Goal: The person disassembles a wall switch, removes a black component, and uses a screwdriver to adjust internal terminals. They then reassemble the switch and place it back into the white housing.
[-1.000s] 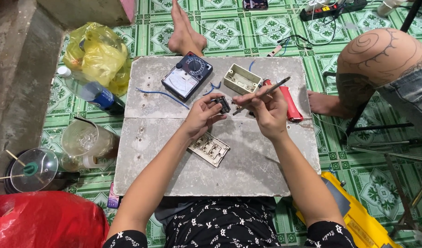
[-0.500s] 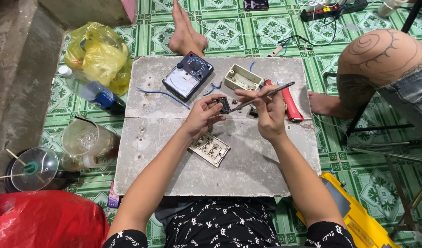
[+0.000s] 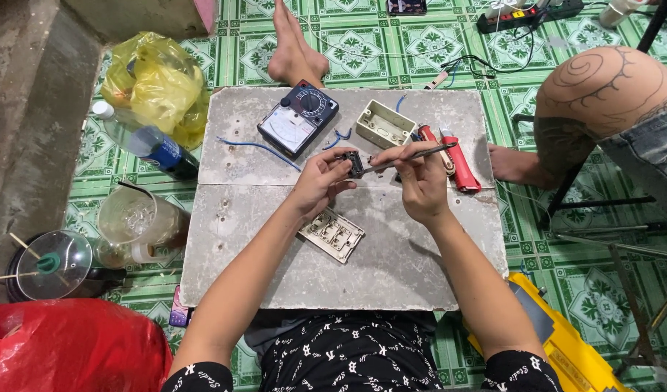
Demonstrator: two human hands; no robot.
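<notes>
Head view shows a small shift since the earlier pictures: the thin screwdriver (image 3: pixel 409 157) has dropped from a steep tilt to almost level, its tip now meeting the small dark switch part (image 3: pixel 354 164), so the tool looks engaged with it rather than merely aimed.

Going left to right, the left hand (image 3: pixel 320 181) pinches that part between thumb and fingertips above the grey slab (image 3: pixel 391 254), at about twelve o'clock from the one pale switch plate (image 3: pixel 332 234). The right hand (image 3: pixel 420 181) closes its fingers around the screwdriver shaft.

Counted on the slab: one analogue meter (image 3: pixel 298 118) at eleven o'clock, one cream wall box (image 3: pixel 384 124), one red-handled tool (image 3: pixel 460 161) at two o'clock.
</notes>
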